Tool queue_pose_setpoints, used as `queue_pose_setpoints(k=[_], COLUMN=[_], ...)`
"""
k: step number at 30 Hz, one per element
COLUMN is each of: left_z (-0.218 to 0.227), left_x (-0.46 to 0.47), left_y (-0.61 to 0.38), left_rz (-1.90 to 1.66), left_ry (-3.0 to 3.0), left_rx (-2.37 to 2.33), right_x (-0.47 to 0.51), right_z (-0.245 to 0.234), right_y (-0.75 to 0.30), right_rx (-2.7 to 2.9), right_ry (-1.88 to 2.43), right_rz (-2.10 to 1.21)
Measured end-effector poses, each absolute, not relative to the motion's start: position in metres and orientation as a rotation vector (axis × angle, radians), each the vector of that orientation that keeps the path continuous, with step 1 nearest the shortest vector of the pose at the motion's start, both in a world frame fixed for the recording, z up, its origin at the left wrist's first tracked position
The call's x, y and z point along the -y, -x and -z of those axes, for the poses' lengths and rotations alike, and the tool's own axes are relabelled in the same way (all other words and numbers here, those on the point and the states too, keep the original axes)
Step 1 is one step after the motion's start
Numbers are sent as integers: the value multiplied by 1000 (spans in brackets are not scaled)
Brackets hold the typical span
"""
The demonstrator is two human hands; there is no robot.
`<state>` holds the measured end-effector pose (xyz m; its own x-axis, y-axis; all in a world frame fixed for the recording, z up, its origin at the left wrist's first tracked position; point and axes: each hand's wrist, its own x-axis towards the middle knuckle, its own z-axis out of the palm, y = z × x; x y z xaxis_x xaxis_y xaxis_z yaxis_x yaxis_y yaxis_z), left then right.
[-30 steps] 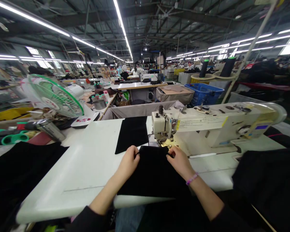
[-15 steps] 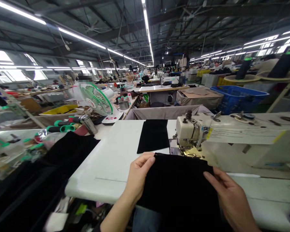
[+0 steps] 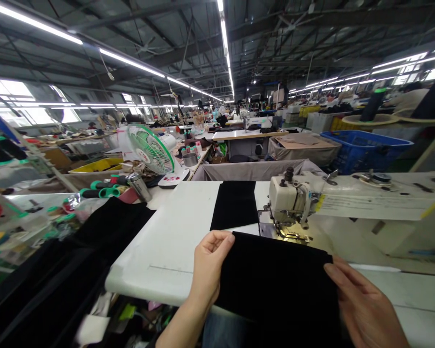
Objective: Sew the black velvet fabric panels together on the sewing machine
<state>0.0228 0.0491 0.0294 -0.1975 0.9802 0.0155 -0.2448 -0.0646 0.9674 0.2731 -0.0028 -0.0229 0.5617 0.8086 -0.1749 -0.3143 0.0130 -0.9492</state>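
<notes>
A black fabric piece (image 3: 275, 275) is stretched between my two hands in front of the white sewing machine (image 3: 348, 208). My left hand (image 3: 210, 270) pinches its upper left corner, fingers closed over the edge. On the right edge, my right hand (image 3: 362, 304) grips the cloth with the fingers lying along it. The fabric's top edge sits just short of the presser foot (image 3: 292, 234). A second black fabric piece (image 3: 235, 204) lies flat on the white table (image 3: 170, 246) behind, left of the machine head.
A pile of black fabric (image 3: 105, 227) hangs over the table's left side. Behind it stand a green-grilled fan (image 3: 150, 150), a metal flask (image 3: 137, 186) and green-handled tools (image 3: 101, 191). A blue crate (image 3: 362, 150) and other work tables fill the hall beyond.
My hands have pulled the black piece back from under the needle toward me and spread it wider. The view has swung left, so the machine now sits farther right.
</notes>
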Motion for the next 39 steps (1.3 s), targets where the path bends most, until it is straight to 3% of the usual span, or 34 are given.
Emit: queue_pose_setpoints(k=[29,35,39], left_z=[-40,-77,-112], left_x=[-43,-68,-108], left_y=[-16,10,-8], left_rz=[-1549,-1492,-961], left_ry=[-768,-1357,-2098], left_rx=[-1288,-1419,-1316], right_x=[-3,16,47], right_z=[0,-1,20], right_y=[-258,-254,-243], right_rx=[682,1099,1469], right_ry=[1116,1181,1151], right_rz=[-855,-758,-791])
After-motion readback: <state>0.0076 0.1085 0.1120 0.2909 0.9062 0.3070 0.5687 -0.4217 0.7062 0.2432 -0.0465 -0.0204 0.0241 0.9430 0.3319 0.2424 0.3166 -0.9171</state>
